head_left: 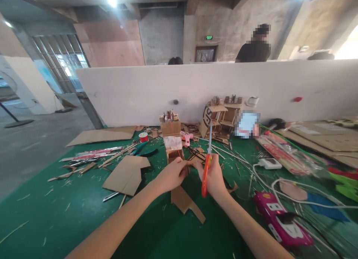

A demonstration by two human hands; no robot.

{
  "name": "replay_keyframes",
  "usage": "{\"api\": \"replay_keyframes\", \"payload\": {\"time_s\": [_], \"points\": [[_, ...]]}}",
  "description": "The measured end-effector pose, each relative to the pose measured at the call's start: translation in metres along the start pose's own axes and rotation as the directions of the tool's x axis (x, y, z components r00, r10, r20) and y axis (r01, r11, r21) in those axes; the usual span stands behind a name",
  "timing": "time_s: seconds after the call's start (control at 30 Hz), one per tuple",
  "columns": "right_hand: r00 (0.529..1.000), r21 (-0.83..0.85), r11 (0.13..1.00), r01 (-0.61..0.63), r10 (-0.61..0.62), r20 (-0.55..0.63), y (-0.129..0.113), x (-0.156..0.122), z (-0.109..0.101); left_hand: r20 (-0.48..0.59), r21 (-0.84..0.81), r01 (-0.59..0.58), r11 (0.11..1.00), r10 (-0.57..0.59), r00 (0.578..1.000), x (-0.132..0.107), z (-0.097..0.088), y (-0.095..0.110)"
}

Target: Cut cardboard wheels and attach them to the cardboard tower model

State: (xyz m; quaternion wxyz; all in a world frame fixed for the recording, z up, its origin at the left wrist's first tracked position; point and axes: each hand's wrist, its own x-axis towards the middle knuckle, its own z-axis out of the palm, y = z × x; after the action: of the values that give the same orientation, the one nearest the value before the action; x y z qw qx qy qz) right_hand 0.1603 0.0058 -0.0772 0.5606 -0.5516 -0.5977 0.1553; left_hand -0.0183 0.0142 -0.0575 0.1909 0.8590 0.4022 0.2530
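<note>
Forward-down head view over table point(156, 236)

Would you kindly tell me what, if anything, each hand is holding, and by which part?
The right hand holds scissors by their orange handles. The left hand seems to pinch a small cardboard piece; which part cannot be told.

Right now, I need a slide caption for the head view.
Right hand holding orange-handled scissors, left hand close beside it, over a green table littered with cardboard pieces.
</note>
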Motion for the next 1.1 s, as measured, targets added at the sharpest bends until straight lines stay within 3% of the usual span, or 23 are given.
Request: {"api": "replay_keyframes", "payload": {"time_s": [0.13,0.2,0.33,0.5,0.67,0.8,0.93,1.1], "points": [[1.0,0.069,0.998,0.013,-0.013,-0.003,0.008,0.0,0.003,-0.172,-0.011,0.103,0.995,-0.103,0.98,-0.016,-0.015,-0.01],[0.998,0.061,0.996,0.059,-0.058,-0.016,0.012,-0.001,0.006,-0.201,0.003,0.187,0.982,-0.182,0.963,-0.03,-0.021,-0.018],[0.992,-0.016,0.994,0.107,-0.106,0.067,0.011,-0.006,0.01,-0.068,0.092,0.282,0.955,-0.277,0.959,-0.056,-0.025,-0.032],[0.996,-0.061,0.998,0.001,0.005,0.091,0.01,-0.005,0.014,-0.13,0.315,0.187,0.93,-0.153,0.98,-0.062,-0.019,-0.033],[0.998,-0.174,0.984,0.038,-0.028,0.061,0.022,-0.002,0.016,-0.204,0.377,0.146,0.915,-0.073,0.976,-0.059,-0.018,-0.018],[0.991,-0.28,0.959,0.037,0.0,0.131,0.019,-0.002,0.014,-0.032,0.36,-0.011,0.933,0.024,0.999,-0.062,-0.018,-0.004],[0.987,-0.393,0.915,0.084,-0.023,0.158,0.009,-0.006,0.013,0.145,0.324,-0.109,0.94,0.065,0.987,-0.063,-0.014,-0.002],[0.984,-0.558,0.821,0.122,-0.028,0.174,0.005,-0.009,0.011,0.162,0.259,-0.137,0.956,0.097,0.982,-0.061,-0.013,-0.006]]}}
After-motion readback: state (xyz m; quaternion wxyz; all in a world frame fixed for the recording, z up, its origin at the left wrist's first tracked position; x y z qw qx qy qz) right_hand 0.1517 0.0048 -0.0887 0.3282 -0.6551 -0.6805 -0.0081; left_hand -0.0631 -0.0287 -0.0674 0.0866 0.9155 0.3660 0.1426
